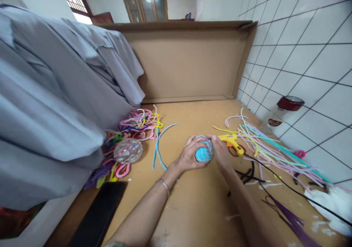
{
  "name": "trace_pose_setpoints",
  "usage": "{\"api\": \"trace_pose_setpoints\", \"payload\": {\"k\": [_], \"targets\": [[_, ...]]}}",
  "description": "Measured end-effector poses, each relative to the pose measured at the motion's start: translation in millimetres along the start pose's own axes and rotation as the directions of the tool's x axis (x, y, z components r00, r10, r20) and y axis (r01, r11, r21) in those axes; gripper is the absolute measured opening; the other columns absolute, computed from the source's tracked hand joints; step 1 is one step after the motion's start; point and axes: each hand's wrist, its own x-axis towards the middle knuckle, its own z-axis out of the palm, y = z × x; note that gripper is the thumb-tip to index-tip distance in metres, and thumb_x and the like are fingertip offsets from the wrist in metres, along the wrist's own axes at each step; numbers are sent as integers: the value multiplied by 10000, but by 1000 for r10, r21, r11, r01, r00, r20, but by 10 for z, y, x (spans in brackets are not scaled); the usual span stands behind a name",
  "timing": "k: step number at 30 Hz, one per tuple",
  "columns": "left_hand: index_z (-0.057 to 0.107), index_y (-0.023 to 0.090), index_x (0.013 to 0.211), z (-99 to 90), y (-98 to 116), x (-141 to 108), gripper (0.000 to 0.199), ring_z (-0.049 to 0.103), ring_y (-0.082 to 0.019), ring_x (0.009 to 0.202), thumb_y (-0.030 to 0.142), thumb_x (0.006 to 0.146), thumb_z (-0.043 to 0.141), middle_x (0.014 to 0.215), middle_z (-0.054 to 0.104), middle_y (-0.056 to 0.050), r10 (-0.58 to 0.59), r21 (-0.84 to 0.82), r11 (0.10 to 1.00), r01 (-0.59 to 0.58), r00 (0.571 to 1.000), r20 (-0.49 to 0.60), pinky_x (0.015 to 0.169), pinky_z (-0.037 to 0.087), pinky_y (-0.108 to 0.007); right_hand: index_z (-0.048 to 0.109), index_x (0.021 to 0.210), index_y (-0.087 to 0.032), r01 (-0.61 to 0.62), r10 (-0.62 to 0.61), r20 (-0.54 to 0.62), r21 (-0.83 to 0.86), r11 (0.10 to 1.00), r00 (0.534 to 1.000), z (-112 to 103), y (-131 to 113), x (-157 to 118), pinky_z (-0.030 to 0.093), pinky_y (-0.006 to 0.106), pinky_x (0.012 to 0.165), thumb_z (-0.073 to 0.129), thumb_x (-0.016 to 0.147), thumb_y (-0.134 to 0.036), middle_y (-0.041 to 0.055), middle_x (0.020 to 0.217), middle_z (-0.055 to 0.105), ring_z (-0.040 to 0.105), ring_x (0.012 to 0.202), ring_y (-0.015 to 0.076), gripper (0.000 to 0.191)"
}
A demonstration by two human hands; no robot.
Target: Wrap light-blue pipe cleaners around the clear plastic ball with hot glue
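Note:
A small round clear container (210, 149), partly wrapped in light blue fuzzy stems (202, 154), is held above the middle of the table. My left hand (190, 153) curls round its left side, fingers over the top and thumb below. My right hand (217, 148) presses its fingertips on the upper right edge of the ball. Just right of my right hand lies a yellow glue gun (232, 142). Loose light blue stems (156, 149) rest on the table to the left of my left hand.
Left are a clear faceted bowl (128, 151), tangled coloured stems (137, 124) and a black phone (99, 214). Right lie straight pastel stems (271, 144), a black cord, a red-lidded jar (284, 111) and purple threads (291, 217). Cardboard (187, 63) stands behind; grey cloth (68, 93) hangs left.

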Motion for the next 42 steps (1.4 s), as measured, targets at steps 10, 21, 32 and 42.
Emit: {"api": "trace_pose_setpoints", "payload": {"k": [10, 21, 32, 42], "targets": [[501, 231, 1121, -4, -1, -9, 520, 593, -267, 1154, 350, 672, 737, 1229, 614, -141, -2, -5, 1000, 2, 1000, 14, 1054, 366, -514, 681, 866, -209, 2, -1, -23, 45, 999, 1000, -35, -21, 1, 477, 377, 895, 425, 858, -666, 90, 1006, 711, 624, 958, 237, 524], [513, 221, 1106, 6, -7, -13, 499, 588, -270, 1169, 333, 679, 743, 1229, 611, -148, 11, -11, 1000, -11, 1000, 0, 1046, 378, -509, 669, 854, -192, 23, -24, -48, -6, 1000, 999, -1, 19, 20, 480, 388, 874, 447, 833, -669, 104, 966, 702, 623, 929, 242, 527], [516, 222, 1094, -9, 13, -7, 499, 576, -283, 1177, 323, 671, 760, 1235, 600, -148, -17, -8, 1000, 17, 1000, 1, 1021, 407, -516, 660, 880, -187, 8, -6, -42, 30, 1000, 999, 32, 35, 16, 487, 392, 872, 447, 818, -682, 115, 968, 691, 619, 938, 248, 543], [520, 217, 1094, 5, -3, -20, 500, 574, -275, 1167, 334, 672, 762, 1234, 599, -142, -18, -12, 1000, 18, 1000, -2, 1027, 408, -524, 633, 881, -194, -2, -2, -83, -48, 999, 997, 46, 78, -6, 470, 385, 853, 393, 856, -648, 93, 937, 663, 594, 901, 233, 514]]}}
